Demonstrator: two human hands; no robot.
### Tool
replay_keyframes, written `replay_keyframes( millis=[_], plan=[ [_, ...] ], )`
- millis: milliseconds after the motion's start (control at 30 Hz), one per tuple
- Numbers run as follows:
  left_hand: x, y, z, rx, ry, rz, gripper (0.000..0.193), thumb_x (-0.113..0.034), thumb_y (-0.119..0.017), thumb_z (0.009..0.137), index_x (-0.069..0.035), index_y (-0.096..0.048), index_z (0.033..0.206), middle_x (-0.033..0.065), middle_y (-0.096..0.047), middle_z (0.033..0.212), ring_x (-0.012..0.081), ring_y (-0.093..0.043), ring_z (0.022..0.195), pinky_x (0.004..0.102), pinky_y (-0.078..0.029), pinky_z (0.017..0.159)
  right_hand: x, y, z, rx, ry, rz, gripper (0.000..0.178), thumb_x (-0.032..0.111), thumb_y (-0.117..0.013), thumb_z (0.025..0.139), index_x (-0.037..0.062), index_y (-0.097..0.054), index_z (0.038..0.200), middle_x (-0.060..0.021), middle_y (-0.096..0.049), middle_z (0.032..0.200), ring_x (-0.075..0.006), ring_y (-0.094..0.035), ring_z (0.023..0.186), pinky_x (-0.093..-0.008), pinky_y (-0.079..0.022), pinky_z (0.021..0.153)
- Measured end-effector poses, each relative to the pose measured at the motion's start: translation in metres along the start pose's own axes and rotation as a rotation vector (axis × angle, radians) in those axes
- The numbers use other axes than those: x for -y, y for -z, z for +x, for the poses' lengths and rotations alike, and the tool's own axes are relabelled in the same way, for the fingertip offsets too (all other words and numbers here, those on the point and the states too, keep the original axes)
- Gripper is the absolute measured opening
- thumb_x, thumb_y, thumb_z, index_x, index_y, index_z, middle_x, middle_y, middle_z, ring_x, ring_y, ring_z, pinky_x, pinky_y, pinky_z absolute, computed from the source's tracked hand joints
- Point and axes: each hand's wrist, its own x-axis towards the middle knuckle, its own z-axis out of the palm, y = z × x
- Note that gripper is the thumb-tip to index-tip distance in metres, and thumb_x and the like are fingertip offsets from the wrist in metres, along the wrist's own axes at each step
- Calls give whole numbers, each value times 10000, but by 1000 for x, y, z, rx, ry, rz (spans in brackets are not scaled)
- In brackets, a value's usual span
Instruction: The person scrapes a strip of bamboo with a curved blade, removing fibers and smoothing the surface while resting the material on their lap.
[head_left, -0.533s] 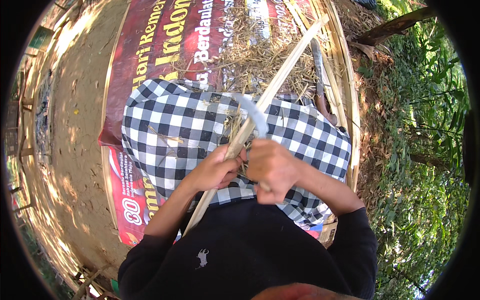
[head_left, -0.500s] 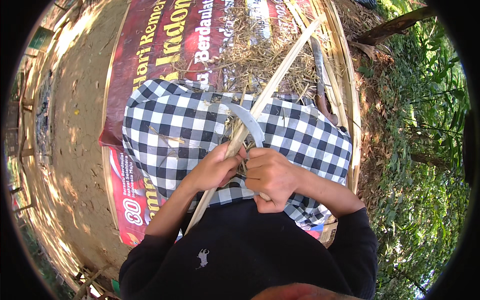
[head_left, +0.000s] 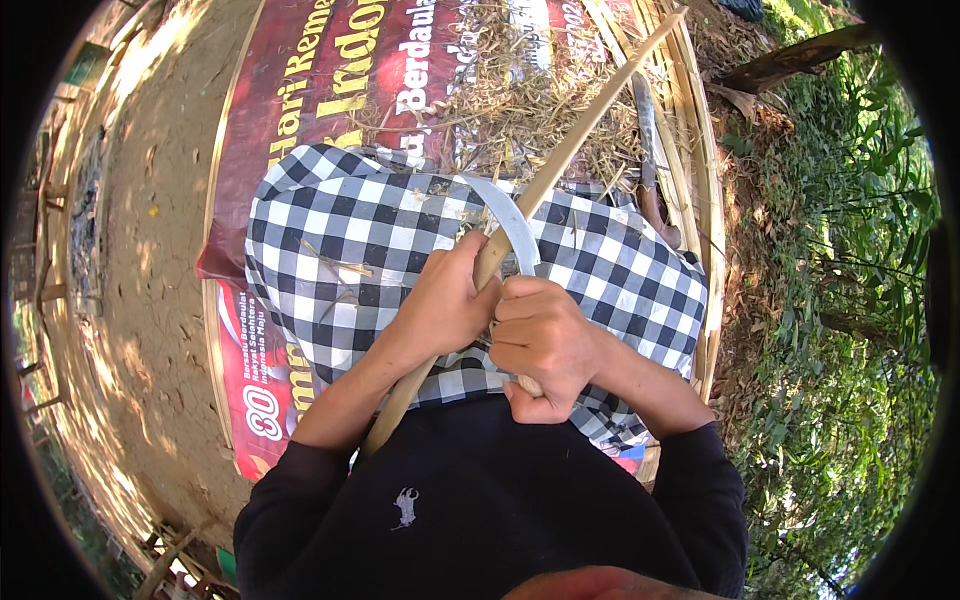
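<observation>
Wooden strip [head_left: 583,138], long and pale brown, slants across the person's lap, its narrow far end reaching toward the upper right and its near end running down to the black shirt [head_left: 480,490]. The left hand [head_left: 448,300] grips it below the middle, fingers curled closed around it. The right hand [head_left: 545,345], just beside the left, makes a tight fist around the handle of a curved knife [head_left: 512,218]; a pale bit of that handle shows below the fist. The grey blade rises from the fist, bends toward the left and crosses over the strip just above the left hand. Whether the edge bites into the wood, I cannot tell.

Under both hands a black-and-white checked cloth [head_left: 320,245] covers the lap, with a few loose slivers on it. Beyond it, straw-like shavings [head_left: 500,125] lie scattered over a red printed banner [head_left: 235,200]. A second curved tool [head_left: 645,125], dark-bladed with a brown handle, lies to the right of the shavings, near several long pale strips [head_left: 705,170]. Bare earth [head_left: 160,230] stretches to the left, green plants [head_left: 850,250] to the right.
</observation>
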Motion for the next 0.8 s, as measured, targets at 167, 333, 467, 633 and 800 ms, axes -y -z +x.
replay_keyframes(
  millis=[167, 333, 467, 633, 800],
  plan=[
    [-8, 3, -7, 51, 59, 45, 295, -46, -610, 838, 115, -504, 1062, 275, -593, 662, 429, -642, 639, 464, -471, 577, -31, 21, -18, -28, -54, -153, 243, 222, -542, 402, 87, -367, 506, -50, -360, 517, -283, -360, 484, -379, -308, 533],
    [-12, 6, -8, 78, 118, 109, 330, -47, -612, 842, 129, -499, 1098, 302, -601, 683, 456, -651, 673, 488, -491, 606, -17, 13, -17, 43, -56, -83, 253, 235, -562, 411, 111, -355, 488, -62, -383, 498, -294, -401, 489, -381, -329, 536],
    [-7, 6, -17, 67, 101, 150, 369, -37, -621, 839, 147, -487, 1129, 295, -600, 661, 438, -655, 640, 484, -504, 607, -24, 24, -25, -39, -87, -74, 287, 255, -559, 427, 98, -330, 502, -66, -340, 501, -291, -342, 460, -384, -296, 520],
    [-10, 7, -11, 36, 104, 156, 375, -28, -620, 838, 158, -481, 1132, 278, -602, 637, 424, -656, 611, 476, -510, 605, -25, 7, -24, -13, -34, -79, 291, 278, -552, 423, 109, -327, 497, -72, -338, 500, -294, -368, 481, -394, -303, 527],
    [0, -5, -18, 108, 113, 122, 327, -24, -613, 822, 115, -529, 1106, 237, -600, 612, 382, -648, 571, 434, -476, 546, -65, 45, -44, -106, -99, -182, 280, 286, -556, 399, 115, -348, 478, -71, -366, 494, -299, -386, 493, -397, -328, 544]
  ],
)
